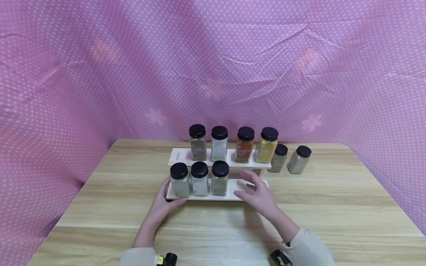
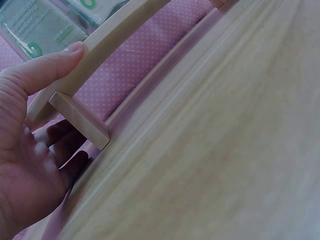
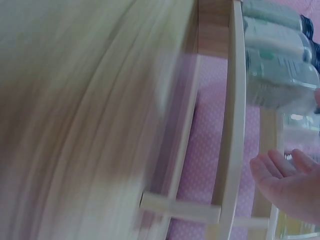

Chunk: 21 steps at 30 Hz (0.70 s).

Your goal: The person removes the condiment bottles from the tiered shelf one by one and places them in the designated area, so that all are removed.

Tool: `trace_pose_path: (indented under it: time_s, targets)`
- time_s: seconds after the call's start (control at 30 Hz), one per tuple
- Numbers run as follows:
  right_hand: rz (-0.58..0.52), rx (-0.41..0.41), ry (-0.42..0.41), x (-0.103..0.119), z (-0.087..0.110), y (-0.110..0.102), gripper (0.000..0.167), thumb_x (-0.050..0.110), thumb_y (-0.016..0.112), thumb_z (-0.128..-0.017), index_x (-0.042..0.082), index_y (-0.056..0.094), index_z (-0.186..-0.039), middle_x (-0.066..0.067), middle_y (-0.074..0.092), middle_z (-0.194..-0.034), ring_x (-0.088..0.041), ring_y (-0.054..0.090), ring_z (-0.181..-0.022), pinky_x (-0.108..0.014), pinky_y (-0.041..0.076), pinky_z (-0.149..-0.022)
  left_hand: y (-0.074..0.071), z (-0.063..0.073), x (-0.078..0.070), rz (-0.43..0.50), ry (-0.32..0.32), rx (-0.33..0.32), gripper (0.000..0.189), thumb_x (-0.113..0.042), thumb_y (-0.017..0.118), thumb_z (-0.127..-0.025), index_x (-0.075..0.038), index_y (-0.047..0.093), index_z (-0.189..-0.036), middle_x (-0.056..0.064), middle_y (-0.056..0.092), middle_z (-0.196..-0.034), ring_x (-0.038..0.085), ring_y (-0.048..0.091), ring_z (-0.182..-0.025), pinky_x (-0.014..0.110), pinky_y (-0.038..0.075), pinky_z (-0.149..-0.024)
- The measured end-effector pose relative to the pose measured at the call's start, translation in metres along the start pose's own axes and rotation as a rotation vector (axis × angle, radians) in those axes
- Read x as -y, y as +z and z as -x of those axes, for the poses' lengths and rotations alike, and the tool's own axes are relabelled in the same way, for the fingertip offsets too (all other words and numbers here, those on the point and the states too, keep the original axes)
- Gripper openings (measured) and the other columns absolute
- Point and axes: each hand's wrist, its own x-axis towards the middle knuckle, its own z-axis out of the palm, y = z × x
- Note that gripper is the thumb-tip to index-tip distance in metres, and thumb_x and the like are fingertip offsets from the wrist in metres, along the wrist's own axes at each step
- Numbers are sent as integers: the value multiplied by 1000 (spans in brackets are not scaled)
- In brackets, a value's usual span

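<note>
A two-step wooden spice rack (image 1: 237, 188) carries spice jars with black lids on both levels. My left hand (image 1: 159, 207) grips the left end of its lower shelf. In the left wrist view the thumb (image 2: 60, 67) lies on the shelf's front edge, and the other fingers curl beneath it beside the short wooden foot (image 2: 80, 117). My right hand (image 1: 259, 195) hovers over the right part of the lower shelf, fingers loosely bent and holding nothing. Left of it stands a grey-brown spice jar (image 1: 219, 183), beside a white jar (image 1: 199, 184) and a pale green jar (image 1: 181, 184).
On the upper shelf stand a brown jar (image 1: 198, 147), a white jar (image 1: 219, 147), a red-orange jar (image 1: 244, 149) and a yellow jar (image 1: 266, 149). Two more jars, one grey-brown (image 1: 278, 160) and one greyish (image 1: 298, 162), stand on the wooden table (image 1: 332, 207) at right. Pink dotted cloth (image 1: 213, 74) hangs behind.
</note>
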Motion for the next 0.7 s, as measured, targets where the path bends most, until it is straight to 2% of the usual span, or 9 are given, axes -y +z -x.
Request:
trace_pose_path:
  time_s: [0.37, 0.7]
  targets:
    - [-23, -35, 56, 4, -9, 33, 57, 5, 73, -67, -2, 46, -116, -16, 50, -112, -30, 45, -104, -41, 35, -89, 1, 0, 3, -27, 46, -28, 92, -22, 76, -64, -13, 20, -136, 14, 19, -139, 30, 14, -126, 48, 11, -99]
    - [-32, -95, 23, 7, -10, 54, 57, 6, 74, -65, -2, 46, -114, -18, 51, -108, -30, 46, -101, -40, 40, -83, 0, -1, 2, -20, -3, -9, 91, -18, 76, -65, -14, 19, -136, 11, 20, -139, 26, 14, -126, 45, 9, -100]
